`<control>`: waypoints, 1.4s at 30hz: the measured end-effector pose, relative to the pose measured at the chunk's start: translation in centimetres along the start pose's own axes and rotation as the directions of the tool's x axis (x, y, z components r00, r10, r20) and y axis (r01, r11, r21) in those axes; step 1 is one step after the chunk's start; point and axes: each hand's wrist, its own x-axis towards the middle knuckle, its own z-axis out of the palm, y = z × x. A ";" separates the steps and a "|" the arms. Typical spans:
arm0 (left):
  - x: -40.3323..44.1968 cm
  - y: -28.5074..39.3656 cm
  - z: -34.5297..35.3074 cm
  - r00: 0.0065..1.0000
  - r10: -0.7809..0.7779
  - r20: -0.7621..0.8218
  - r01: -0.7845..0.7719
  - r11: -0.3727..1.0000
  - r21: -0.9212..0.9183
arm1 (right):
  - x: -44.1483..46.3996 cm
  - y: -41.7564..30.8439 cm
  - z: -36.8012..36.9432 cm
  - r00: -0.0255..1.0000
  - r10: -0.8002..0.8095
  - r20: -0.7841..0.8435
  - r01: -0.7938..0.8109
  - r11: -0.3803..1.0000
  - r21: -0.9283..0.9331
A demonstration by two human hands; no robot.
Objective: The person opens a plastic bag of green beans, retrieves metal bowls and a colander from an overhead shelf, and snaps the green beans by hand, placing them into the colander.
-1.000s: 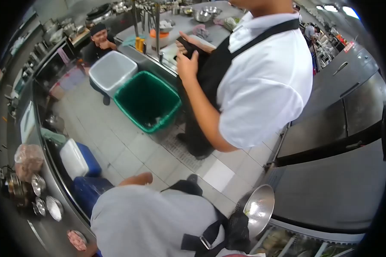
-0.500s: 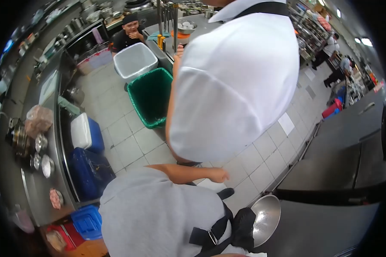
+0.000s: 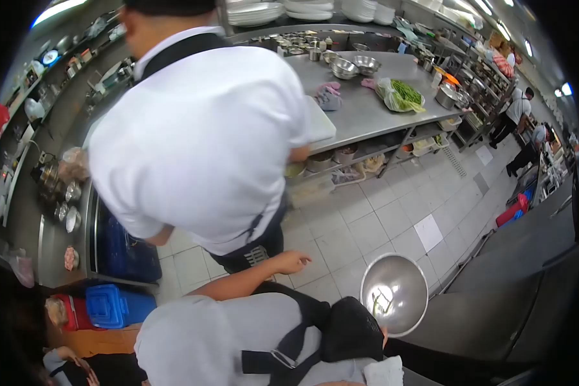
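Observation:
A large shiny metal mixing bowl (image 3: 402, 283) is tilted at my right side, with a few thin greenish strips inside. My right hand (image 3: 385, 336) grips its near rim; only a little of the hand shows beside my black apron (image 3: 350, 331). My left hand (image 3: 293, 262) reaches forward over the floor, fingers loosely curled, nothing visible in them. Just ahead of it stands a co-worker in a white jacket (image 3: 193, 128), back turned to me.
Ahead is a steel table (image 3: 360, 96) with metal bowls, a bag of green vegetables (image 3: 399, 95) and a white board (image 3: 321, 122). Left are a steel counter (image 3: 51, 251) and a blue-lidded container (image 3: 106, 307). Steel cabinets (image 3: 489, 289) line the right; other people work farther back.
My view has turned right. The co-worker now appears farther left, the steel table has come into view and the green-lined bin has gone out. The bowl's inside shows more fully.

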 end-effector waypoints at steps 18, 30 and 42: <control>26.1 13.4 -0.4 0.933 -0.300 0.197 0.240 0.111 -0.965 | 17.4 -26.7 25.3 0.928 0.111 0.356 0.047 0.912 -0.408; 57.7 14.2 -17.8 0.878 -0.419 -0.230 -0.246 0.016 -0.969 | 51.5 -40.2 18.1 0.794 -0.200 0.574 0.285 0.957 -0.060; 81.0 11.0 -24.2 0.718 -0.552 -0.425 -0.494 0.026 -0.869 | 62.8 -65.8 25.4 0.949 0.122 0.291 0.013 0.906 -0.423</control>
